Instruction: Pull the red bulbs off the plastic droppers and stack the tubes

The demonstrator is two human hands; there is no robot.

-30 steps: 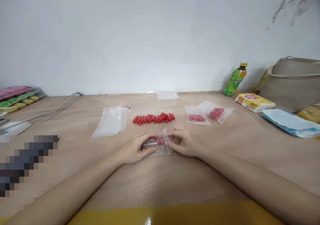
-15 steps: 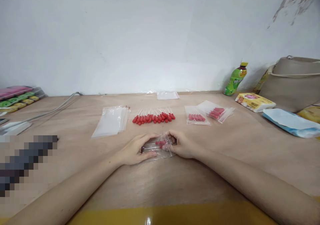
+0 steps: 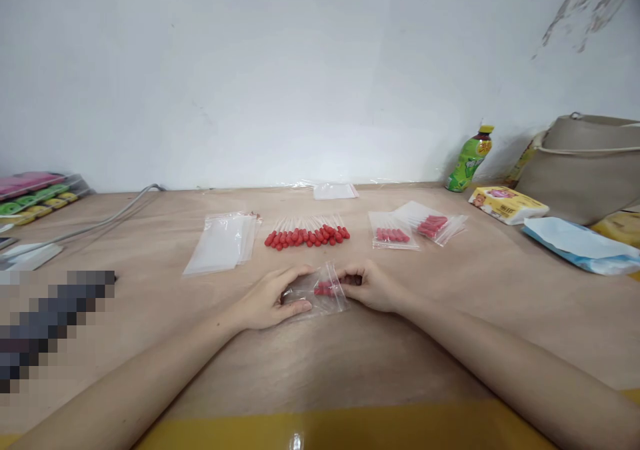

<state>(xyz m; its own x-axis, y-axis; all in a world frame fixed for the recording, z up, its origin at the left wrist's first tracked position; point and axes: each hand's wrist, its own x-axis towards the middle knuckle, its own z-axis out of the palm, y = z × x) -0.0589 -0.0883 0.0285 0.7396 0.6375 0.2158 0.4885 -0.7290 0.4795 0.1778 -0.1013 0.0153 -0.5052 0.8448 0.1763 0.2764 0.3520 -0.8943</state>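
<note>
A clear zip bag (image 3: 313, 309) with red-tipped sticks (image 3: 324, 289) in it lies low over the table in front of me. Around its left end, my left hand (image 3: 265, 300) grips the plastic between thumb and fingers. At the bag's right-hand edge, by the red tips, my right hand (image 3: 373, 287) is closed in a pinch; its fingertips partly hide what they grip. Just beyond is a row of loose red-tipped sticks (image 3: 307, 237), tips toward me. Left of the row lies a stack of flat clear bags (image 3: 215, 243).
To the right lie filled bags of red-tipped sticks (image 3: 393, 235). Behind the row is a small stack of bags (image 3: 335, 191). A green bottle (image 3: 470, 160), tissue pack (image 3: 510, 205), blue-white packet (image 3: 580, 243) and beige handbag (image 3: 585, 170) stand right. A grey cable (image 3: 125, 207) runs along the left.
My right hand has shifted slightly right, off the red tips toward the bag's edge. The red tips in the bag sit closer together. My left hand has stayed nearly in place.
</note>
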